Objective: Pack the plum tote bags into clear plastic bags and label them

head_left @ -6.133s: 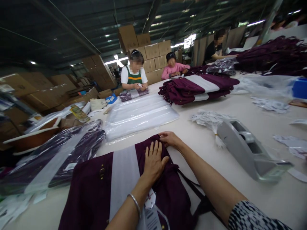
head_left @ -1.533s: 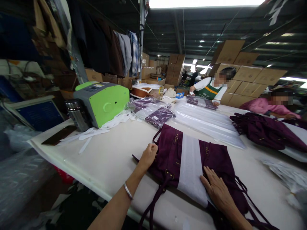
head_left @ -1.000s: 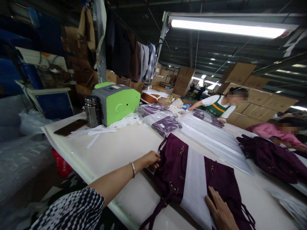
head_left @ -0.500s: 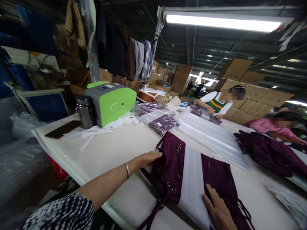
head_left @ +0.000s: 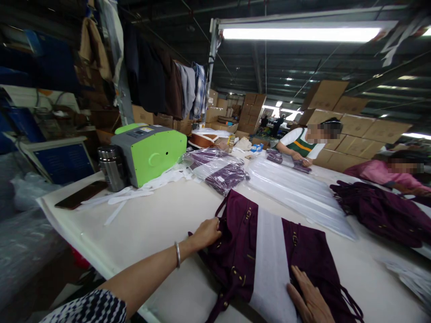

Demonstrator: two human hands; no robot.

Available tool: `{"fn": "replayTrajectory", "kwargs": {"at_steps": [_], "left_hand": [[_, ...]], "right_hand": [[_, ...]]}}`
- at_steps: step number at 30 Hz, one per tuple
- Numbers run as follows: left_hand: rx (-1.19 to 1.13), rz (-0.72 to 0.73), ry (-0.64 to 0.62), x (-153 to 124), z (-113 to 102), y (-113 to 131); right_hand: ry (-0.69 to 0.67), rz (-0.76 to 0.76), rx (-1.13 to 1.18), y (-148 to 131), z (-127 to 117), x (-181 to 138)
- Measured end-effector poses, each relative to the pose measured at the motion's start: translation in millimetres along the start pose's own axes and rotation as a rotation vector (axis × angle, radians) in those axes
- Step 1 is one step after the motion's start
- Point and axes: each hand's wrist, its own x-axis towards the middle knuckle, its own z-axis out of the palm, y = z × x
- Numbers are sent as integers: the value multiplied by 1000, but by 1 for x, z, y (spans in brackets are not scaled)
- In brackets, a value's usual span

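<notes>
A dark purple bag [head_left: 237,244] lies flat on the white table [head_left: 155,224], wrapped across its middle by a white foam band [head_left: 271,264]. My left hand [head_left: 208,232] grips the bag's left edge near its handle, a bangle on the wrist. My right hand [head_left: 308,298] lies flat, fingers spread, on the bag's right half beside the white band. Purple straps trail off the bag toward the table's near edge.
A green and grey machine [head_left: 150,150], a steel flask [head_left: 109,167] and a dark phone [head_left: 76,200] stand at the left. Bagged purple bags [head_left: 220,170], clear plastic sheets [head_left: 296,190] and a purple pile [head_left: 384,213] lie beyond. Two other people work at the far side.
My left hand went from flat at the bag's left edge to closing its fingers on that edge. The right hand stays pressed on the bag. The view shifted slightly.
</notes>
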Motion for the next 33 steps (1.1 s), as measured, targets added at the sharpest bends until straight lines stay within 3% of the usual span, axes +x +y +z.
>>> {"fn": "replayTrajectory", "kwargs": {"at_steps": [7, 11, 13, 17, 19, 20, 22, 24, 25, 29, 33], "left_hand": [[324, 225, 100, -29, -11, 11], [269, 333, -91, -64, -9, 7], [314, 283, -135, -77, 0, 6], [758, 213, 55, -77, 23, 21], [867, 225, 110, -68, 32, 30], [867, 204, 120, -63, 34, 31], [778, 95, 139, -52, 30, 24], [605, -35, 161, -40, 19, 6], [502, -80, 172, -34, 13, -5], [133, -155, 168, -20, 0, -36], [-19, -110, 235, -26, 8, -32]], "right_hand": [[-34, 21, -5, -1, 6, 4], [-72, 127, 14, -23, -2, 5], [-99, 152, 37, -41, -12, 5], [-136, 211, 192, -65, -44, 9], [-55, 256, 384, -64, -67, 5], [47, 292, 468, -60, -78, 0], [317, 395, 536, -46, -99, -18], [471, 528, 494, -28, -112, -39], [455, 585, 486, -18, -114, -48], [170, 661, 564, 10, -101, -65], [84, 664, 535, 22, -86, -53]]}}
